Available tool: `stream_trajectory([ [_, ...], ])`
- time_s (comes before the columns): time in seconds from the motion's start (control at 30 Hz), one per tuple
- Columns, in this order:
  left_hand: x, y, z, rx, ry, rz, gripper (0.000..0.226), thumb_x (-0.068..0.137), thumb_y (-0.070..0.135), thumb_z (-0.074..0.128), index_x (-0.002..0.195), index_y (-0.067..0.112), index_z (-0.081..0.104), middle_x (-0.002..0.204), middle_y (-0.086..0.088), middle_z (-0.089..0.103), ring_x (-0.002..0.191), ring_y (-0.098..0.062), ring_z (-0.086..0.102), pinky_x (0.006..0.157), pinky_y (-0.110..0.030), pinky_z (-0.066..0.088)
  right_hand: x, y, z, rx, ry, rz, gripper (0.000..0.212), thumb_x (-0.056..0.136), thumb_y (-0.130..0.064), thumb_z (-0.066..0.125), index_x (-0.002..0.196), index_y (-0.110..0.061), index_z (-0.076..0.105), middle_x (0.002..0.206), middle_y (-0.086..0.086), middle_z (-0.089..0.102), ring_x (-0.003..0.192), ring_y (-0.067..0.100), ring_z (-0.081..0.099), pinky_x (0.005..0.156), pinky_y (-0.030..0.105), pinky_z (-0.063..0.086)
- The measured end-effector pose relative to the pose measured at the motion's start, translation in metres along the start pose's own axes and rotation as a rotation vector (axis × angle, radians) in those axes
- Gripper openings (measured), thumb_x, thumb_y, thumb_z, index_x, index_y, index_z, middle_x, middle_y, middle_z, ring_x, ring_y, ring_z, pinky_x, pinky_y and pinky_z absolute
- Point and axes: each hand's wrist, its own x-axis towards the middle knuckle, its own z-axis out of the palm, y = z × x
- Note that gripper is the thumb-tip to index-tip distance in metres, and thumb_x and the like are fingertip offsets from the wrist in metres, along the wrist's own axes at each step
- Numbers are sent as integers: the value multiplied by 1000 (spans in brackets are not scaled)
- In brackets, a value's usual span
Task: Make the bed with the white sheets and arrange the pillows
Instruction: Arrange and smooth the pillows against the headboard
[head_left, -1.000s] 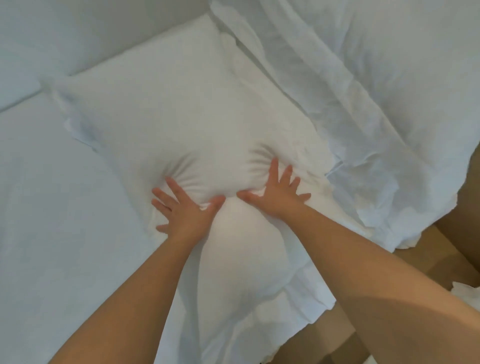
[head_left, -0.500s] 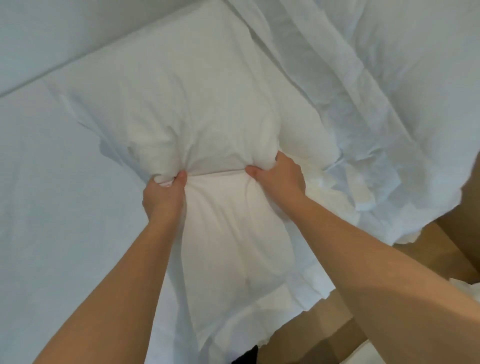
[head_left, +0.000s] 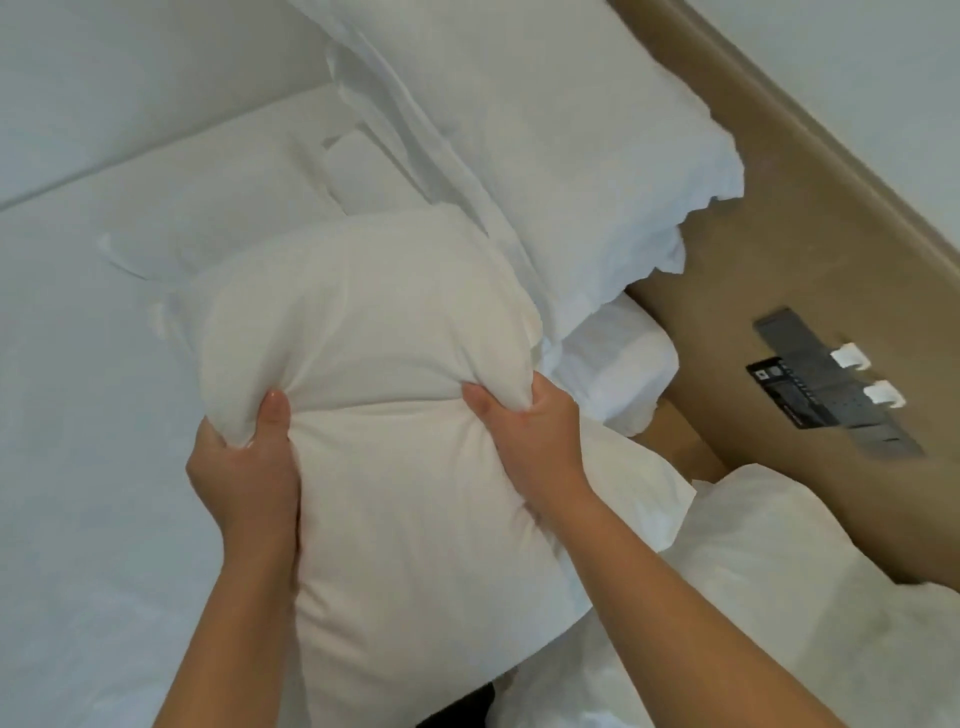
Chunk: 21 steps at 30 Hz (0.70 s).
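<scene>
Your left hand (head_left: 244, 467) and right hand (head_left: 524, 436) are each pinching the white pillow (head_left: 374, 332), holding it above the sheeted bed (head_left: 104, 415). Another pillow (head_left: 545, 156) is leaning against the tan headboard (head_left: 779, 249) just beyond.

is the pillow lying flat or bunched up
Bunched up: both hands, left and right, squeeze the pillow across its middle.

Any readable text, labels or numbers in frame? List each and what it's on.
None readable.
Black label on the grey metal panel set in the tan headboard: print too small and blurred to read.
White pillow and white sheet: no print visible.
</scene>
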Motion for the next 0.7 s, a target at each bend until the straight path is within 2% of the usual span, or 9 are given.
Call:
stream_trajectory([
  [0.1, -54, 31, -37, -96, -21, 64, 40, 82, 38, 70, 115, 13, 66, 112, 2, 68, 102, -15, 64, 91, -35, 52, -65, -18, -51, 86, 36, -36, 19, 75, -40, 82, 85, -33, 67, 85, -22, 71, 82, -5, 65, 75, 17, 54],
  [0.17, -83, 51, -52, -130, -69, 109, 44, 81, 40, 70, 115, 13, 66, 112, 0, 69, 104, -16, 66, 94, -41, 52, -101, -26, -80, 115, 95, -59, 22, 74, -40, 83, 86, -29, 68, 84, -20, 72, 81, -3, 66, 75, 20, 55],
  [0.23, -109, 73, -61, -158, -135, 148, 42, 82, 38, 71, 115, 13, 66, 113, 0, 69, 105, -16, 65, 95, -41, 52, -131, -32, -107, 132, 169, -82, 27, 73, -42, 83, 87, -24, 69, 82, -16, 72, 79, 1, 66, 76, 26, 56],
  [0.3, -135, 94, -62, -200, -213, 185, 37, 83, 36, 71, 114, 15, 66, 112, 1, 68, 103, -14, 64, 95, -34, 52, -158, -36, -134, 143, 255, -113, 33, 73, -45, 82, 86, -18, 69, 81, -11, 71, 80, 7, 67, 78, 34, 57],
  [0.4, -178, 124, -56, -250, -343, 270, 31, 85, 33, 71, 110, 16, 66, 106, 4, 66, 97, -8, 62, 81, -13, 47, -196, -38, -179, 162, 407, -137, 33, 73, -43, 82, 84, -15, 68, 80, -2, 72, 80, 16, 68, 80, 44, 57],
  [0.43, -195, 133, -52, -254, -384, 308, 32, 86, 32, 71, 111, 13, 66, 105, 4, 65, 96, -8, 60, 77, -10, 44, -208, -36, -196, 173, 464, -133, 33, 74, -42, 82, 84, -14, 68, 80, -1, 72, 80, 17, 68, 80, 44, 57],
  [0.57, -271, 160, -25, -223, -589, 422, 34, 88, 28, 69, 112, 5, 65, 99, 0, 60, 93, -13, 56, 75, -17, 39, -259, -17, -264, 269, 691, -89, 39, 73, -43, 82, 85, -9, 66, 83, 2, 72, 82, 20, 69, 80, 44, 57],
  [0.7, -355, 177, 15, -200, -867, 511, 32, 87, 33, 70, 106, 8, 65, 106, -6, 67, 100, -24, 61, 86, -34, 47, -312, 18, -325, 382, 940, -34, 26, 75, -41, 81, 81, -20, 67, 79, -5, 72, 79, 12, 69, 75, 33, 58],
])
